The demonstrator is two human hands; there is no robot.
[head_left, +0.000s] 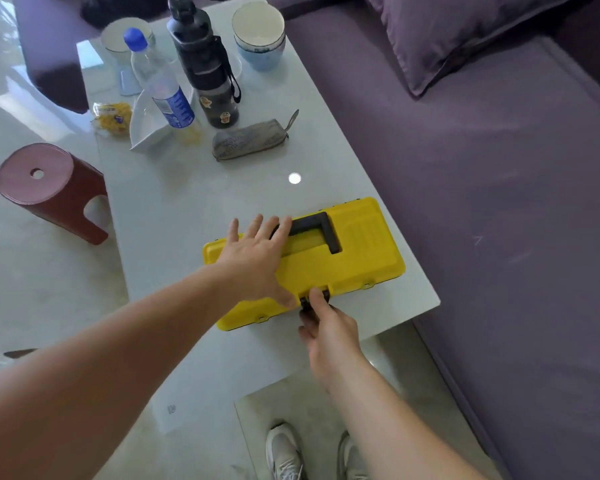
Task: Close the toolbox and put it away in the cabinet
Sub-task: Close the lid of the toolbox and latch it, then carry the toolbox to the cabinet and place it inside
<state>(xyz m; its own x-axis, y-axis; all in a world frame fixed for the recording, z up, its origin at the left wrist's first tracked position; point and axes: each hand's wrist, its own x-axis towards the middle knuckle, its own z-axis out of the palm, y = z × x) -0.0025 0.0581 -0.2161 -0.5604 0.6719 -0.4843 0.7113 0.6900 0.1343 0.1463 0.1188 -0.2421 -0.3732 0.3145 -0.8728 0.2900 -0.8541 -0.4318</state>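
Right hand (326,327) pinches the black latch (314,299) on the yellow toolbox (326,268), seemingly unfastened. Left hand (257,251), fingers spread, lies on the toolbox lid; press down while snapping it.

**Toolbox at the near corner, clutter at the far end**

The toolbox (326,268) lies shut on the table (174,202), close to its near right corner, the sofa (499,202) just to the right. The left hand (257,258) rests flat on the lid; the right hand (326,327) is at the latch (314,297) on the front edge. Farther back lies a pouch (250,140), and behind it stand two bottles (201,64) and two cups (258,36). A stool (49,188) stands on the floor left of the table. A cushion (465,32) sits on the sofa.
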